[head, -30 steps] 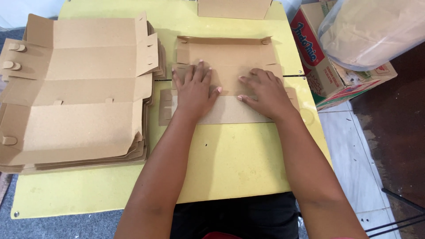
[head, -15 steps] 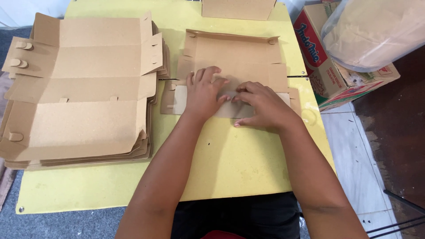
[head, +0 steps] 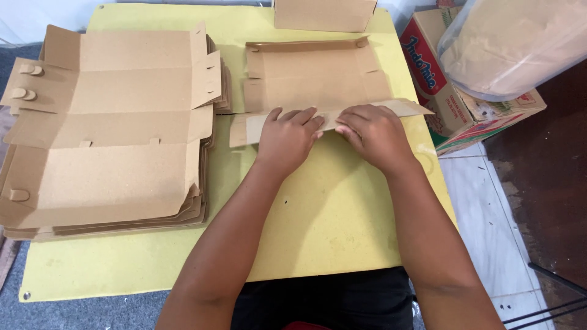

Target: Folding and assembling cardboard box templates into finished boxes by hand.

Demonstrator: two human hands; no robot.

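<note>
Left hand (head: 287, 137): bare, no ring, no watch.
Right hand (head: 373, 135): bare too, nails short.
Forearms: uncovered, no sleeves showing.
Clothing: dark garment at the frame's bottom centre (red scrap at the very edge).

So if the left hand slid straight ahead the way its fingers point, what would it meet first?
Probably the raised front flap of the brown cardboard box blank: the left hand already has its fingertips on that fold. Beyond lies the blank's flat panel, then its far wall; depth is hard to judge.
</note>
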